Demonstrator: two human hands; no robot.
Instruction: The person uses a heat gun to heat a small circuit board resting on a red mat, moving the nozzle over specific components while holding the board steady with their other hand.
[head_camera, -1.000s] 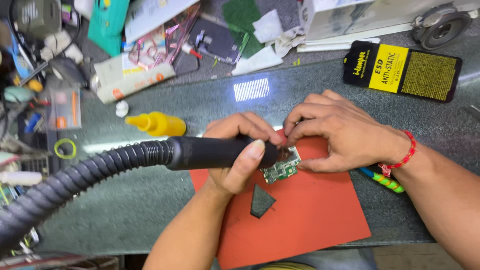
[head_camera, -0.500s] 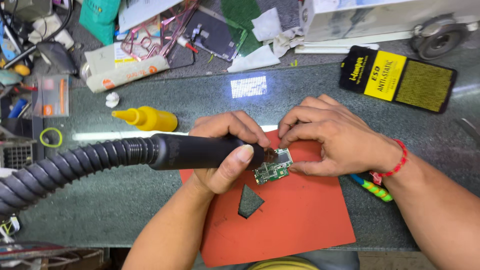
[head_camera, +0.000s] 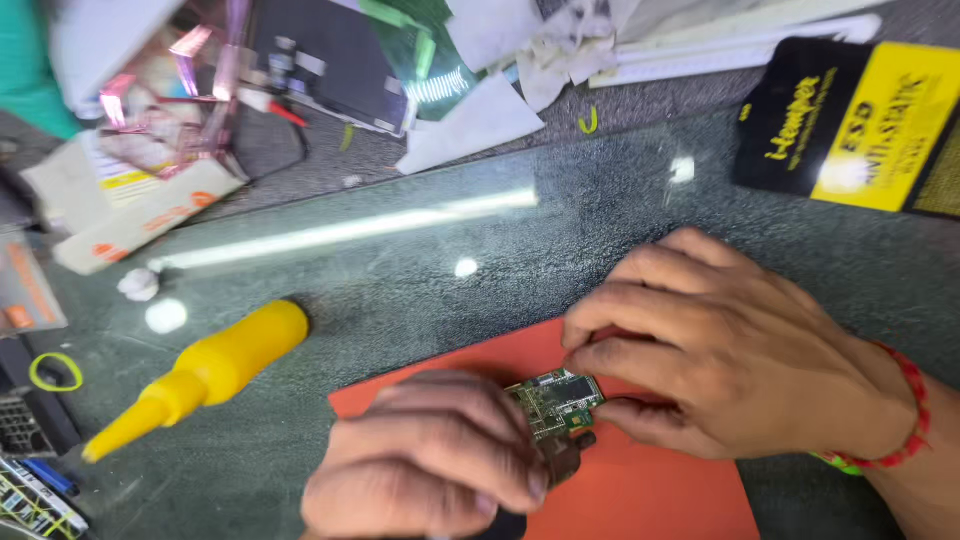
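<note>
A small green circuit board (head_camera: 553, 401) lies on an orange mat (head_camera: 650, 490) on the dark glass-topped bench. My right hand (head_camera: 725, 350) pinches the board's right end between thumb and fingertips; a red cord bracelet sits on that wrist. Just left of the board, my left hand (head_camera: 430, 465) is closed around a black tool. Only the tool's dark tip (head_camera: 565, 455) shows, right under the board. The rest of the tool and its hose are out of view.
A yellow squeeze bottle (head_camera: 205, 372) with a pointed nozzle lies to the left. A black and yellow packet (head_camera: 850, 130) sits at the top right. Boxes, papers (head_camera: 470, 120) and cables crowd the back. A green rubber band (head_camera: 55, 372) lies at the left edge.
The view has closed in on the hands, so the ribbed hose has dropped out of view. Both hands stay at the circuit board on the mat.
</note>
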